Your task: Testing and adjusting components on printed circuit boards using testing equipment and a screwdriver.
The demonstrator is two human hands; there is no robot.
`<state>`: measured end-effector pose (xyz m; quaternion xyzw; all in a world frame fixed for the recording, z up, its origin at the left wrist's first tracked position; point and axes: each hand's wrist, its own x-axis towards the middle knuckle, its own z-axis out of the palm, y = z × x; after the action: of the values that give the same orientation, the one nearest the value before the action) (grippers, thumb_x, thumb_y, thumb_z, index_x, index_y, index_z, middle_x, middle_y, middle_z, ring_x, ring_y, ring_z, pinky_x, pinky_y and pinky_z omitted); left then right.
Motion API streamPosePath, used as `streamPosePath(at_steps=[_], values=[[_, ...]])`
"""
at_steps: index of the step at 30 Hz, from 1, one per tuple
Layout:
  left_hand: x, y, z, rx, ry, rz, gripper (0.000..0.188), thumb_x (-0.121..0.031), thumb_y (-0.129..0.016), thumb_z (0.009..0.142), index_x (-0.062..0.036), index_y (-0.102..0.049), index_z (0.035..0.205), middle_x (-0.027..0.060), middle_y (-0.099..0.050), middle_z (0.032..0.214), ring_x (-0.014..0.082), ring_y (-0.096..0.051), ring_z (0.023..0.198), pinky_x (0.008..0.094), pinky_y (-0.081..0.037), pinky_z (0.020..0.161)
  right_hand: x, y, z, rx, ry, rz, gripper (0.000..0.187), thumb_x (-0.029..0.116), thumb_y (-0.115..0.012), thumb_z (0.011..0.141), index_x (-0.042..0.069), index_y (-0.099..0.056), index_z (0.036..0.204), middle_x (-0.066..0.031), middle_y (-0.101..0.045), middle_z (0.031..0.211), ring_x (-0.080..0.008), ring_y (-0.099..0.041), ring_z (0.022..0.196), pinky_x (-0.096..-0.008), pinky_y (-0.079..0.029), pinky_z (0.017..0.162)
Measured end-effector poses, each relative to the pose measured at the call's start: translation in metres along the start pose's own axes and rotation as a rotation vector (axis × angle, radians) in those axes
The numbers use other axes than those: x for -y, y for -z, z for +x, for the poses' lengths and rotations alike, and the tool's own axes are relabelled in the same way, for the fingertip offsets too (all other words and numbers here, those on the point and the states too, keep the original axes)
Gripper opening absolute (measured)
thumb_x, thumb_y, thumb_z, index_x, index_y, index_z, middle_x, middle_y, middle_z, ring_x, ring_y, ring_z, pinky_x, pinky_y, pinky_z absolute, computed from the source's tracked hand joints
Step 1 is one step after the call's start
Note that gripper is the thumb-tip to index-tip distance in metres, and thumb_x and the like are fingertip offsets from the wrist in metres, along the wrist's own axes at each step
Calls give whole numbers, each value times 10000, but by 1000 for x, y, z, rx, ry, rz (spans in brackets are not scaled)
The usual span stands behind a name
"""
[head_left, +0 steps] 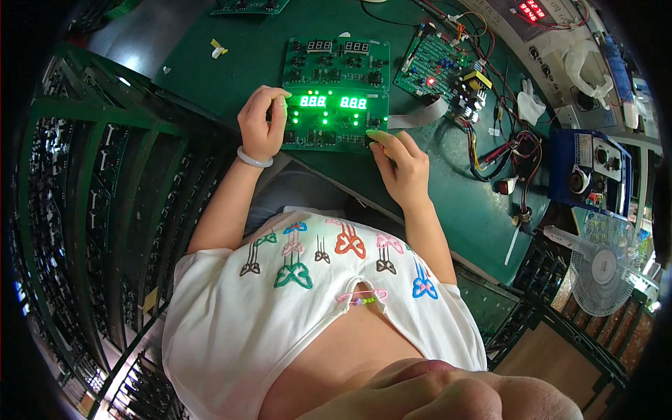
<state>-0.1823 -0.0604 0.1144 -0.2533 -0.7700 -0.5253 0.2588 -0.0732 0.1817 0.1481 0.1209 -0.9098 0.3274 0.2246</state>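
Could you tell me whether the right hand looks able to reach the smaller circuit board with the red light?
Probably yes: the right hand rests at the lit board's corner, and only bare green mat and a ribbon cable separate it from the smaller board.

A green circuit board (336, 94) lies flat on the green bench mat (448, 203), a panel of two matching halves, far and near. On the near half two green number displays glow side by side above a scatter of lit green lamps; the far half's displays are dark. A grey ribbon cable (420, 115) seems to leave the board's right edge
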Motion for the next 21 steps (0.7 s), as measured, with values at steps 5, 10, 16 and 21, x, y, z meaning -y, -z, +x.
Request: streamPosePath(at_steps=[5,10,16,21], values=[[1,1,-2,4,12,-1,68,-4,-552,909,9,-618,900,127,-625,791,257,-606,693,331,-480,636,1,0,0,14,-18,-1,196,64,-715,838,115,-689,1025,-33,-512,709,-190,-527,515,-333,-436,469],[2,0,-3,-2,30,-23,70,-4,-546,917,12,-612,903,125,-626,791,260,-611,699,335,-486,643,1,0,0,5,-8,-2,189,65,-714,840,118,-690,1020,-35,-511,696,-190,-531,517,-336,-436,467],[6,0,-4,17,-7,-30,50,8,-549,914,20,-590,886,125,-613,775,265,-605,685,337,-490,639,-1,-1,-1,0,-12,14,193,64,-715,839,115,-689,1023,-35,-517,694,-194,-534,519,-338,-435,466],[9,0,-5,17,-24,-11,44,14,-551,909,18,-569,870,125,-595,757,263,-597,668,342,-483,622,0,-1,-1,-4,-7,12,194,63,-718,836,113,-689,1022,-35,-521,696,-196,-533,517,-337,-434,467]])
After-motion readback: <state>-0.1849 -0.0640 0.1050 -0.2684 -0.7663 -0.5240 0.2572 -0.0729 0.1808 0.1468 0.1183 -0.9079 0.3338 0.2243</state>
